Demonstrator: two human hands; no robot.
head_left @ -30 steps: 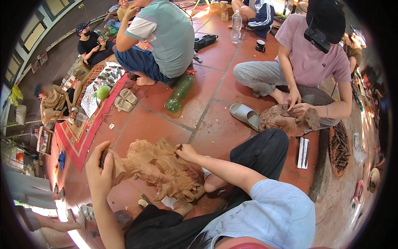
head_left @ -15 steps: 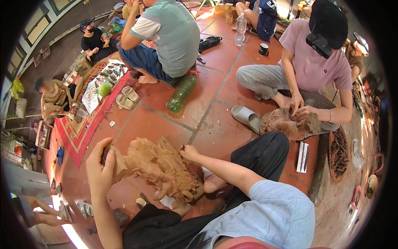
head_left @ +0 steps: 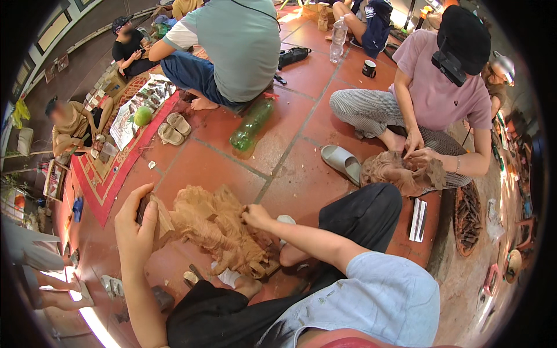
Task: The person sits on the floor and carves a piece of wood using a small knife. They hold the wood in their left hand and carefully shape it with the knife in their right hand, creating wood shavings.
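Observation:
A pale brown wood carving [head_left: 212, 223] with a rippled, many-folded surface lies slanting across the floor in front of my lap. My left hand [head_left: 136, 226] grips its flat, block-like left end, thumb on the near side and fingers over the far side. Against the carving's right edge is my right hand [head_left: 257, 217], its fingers closed in a pinch. Whatever sits between those fingers is hidden or too small to name. The carving's lower end reaches close to my foot [head_left: 248, 286].
Across to the right, a person in a pink shirt [head_left: 447, 87] works on a darker carving [head_left: 400, 171]. A grey slipper [head_left: 342, 162], a green plastic bottle [head_left: 250, 127] and beige sandals [head_left: 174, 129] lie on the tiles. A basket of dark pieces [head_left: 467, 217] is at far right.
My right hand has shifted slightly left along the carving's edge. My left hand keeps its grip. The person in the grey-green shirt has lowered an arm.

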